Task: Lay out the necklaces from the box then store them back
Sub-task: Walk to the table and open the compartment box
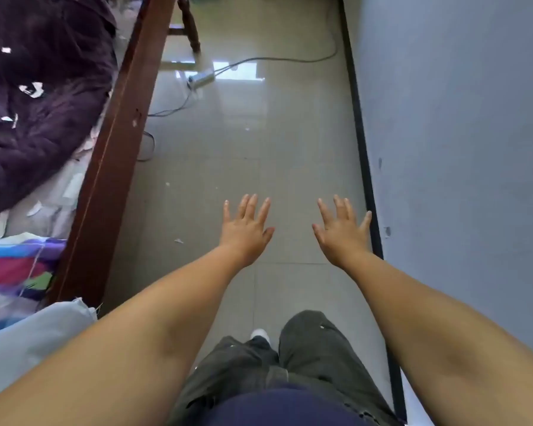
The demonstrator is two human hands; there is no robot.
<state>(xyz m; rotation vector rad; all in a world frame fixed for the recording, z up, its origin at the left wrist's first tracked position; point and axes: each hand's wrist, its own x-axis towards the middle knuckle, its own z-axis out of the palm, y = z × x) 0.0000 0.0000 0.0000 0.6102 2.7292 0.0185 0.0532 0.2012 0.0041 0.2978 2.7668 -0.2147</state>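
Both arms stretch forward over a grey tiled floor. My left hand (247, 230) is held palm down with its fingers spread and nothing in it. My right hand (342, 230) is a little to the right of it, also palm down, fingers apart and empty. The two hands do not touch. No box and no necklaces are in view.
A bed with a dark wooden side rail (117, 142) runs along the left, covered by a purple blanket (40, 96) and a striped cloth (16, 272). A grey wall (462, 149) bounds the right. A power strip (201, 78) with cables lies on the floor ahead, near a chair leg (191, 29).
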